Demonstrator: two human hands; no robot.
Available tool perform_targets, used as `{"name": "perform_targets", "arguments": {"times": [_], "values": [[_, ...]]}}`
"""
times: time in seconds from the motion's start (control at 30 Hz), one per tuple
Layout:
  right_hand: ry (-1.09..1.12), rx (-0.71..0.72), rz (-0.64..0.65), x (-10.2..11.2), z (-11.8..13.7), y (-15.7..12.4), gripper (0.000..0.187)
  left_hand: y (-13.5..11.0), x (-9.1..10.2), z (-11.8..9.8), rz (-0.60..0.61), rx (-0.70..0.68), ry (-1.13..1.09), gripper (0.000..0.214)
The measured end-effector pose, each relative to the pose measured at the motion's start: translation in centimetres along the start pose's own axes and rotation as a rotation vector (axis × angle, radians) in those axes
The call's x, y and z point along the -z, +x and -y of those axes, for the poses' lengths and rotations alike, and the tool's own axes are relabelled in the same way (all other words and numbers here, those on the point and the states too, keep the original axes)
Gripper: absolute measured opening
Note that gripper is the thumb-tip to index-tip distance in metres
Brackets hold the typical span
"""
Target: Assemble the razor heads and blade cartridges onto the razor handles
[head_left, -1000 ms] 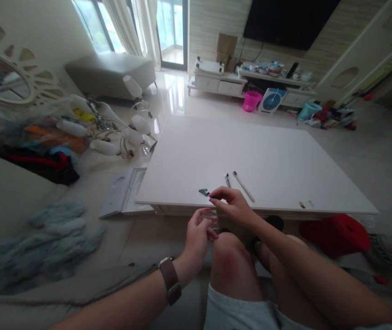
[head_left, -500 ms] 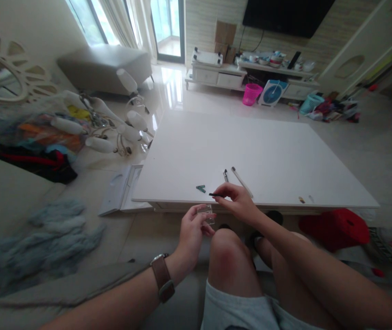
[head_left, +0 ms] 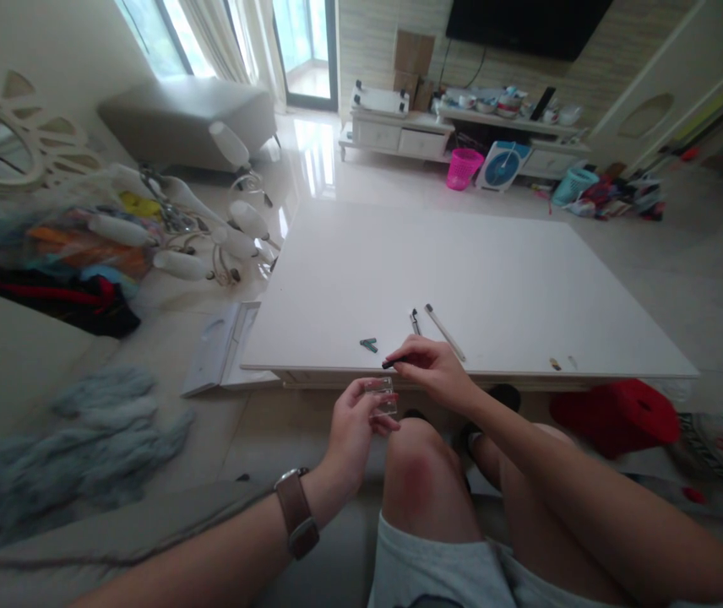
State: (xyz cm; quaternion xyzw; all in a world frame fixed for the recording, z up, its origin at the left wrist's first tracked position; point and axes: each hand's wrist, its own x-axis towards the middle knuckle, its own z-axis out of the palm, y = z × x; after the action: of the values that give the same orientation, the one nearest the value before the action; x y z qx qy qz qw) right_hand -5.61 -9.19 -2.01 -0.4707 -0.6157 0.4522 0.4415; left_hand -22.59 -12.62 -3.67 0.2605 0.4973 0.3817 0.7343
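Note:
My left hand is closed around a small clear plastic case, held just off the near edge of the white table. Pinched in my right hand is a short thin black piece, its tip pointing left above the case. Two small dark green pieces lie on the tabletop to the left of my right hand. Beyond that hand are a short black-and-silver tool, partly hidden by the fingers, and a long pale stick with a dark tip.
A small brown piece and a clear bit lie near the table's front edge. A red stool-like object stands at the right. An open white box and a lamp with several white shades are on the left.
The black piece in my right hand has tipped and shifted slightly left and down, nearer the clear case. My left hand stays almost still; the view has shifted slightly.

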Motion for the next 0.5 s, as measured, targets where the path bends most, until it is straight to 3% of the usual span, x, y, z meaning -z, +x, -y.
{"name": "perform_targets", "arguments": {"times": [0.5], "values": [[0.217,-0.102,-0.015,-0.19,-0.26,-0.21,0.017,-0.18,0.02,0.19,0.038,0.034,-0.013,0.03]]}}
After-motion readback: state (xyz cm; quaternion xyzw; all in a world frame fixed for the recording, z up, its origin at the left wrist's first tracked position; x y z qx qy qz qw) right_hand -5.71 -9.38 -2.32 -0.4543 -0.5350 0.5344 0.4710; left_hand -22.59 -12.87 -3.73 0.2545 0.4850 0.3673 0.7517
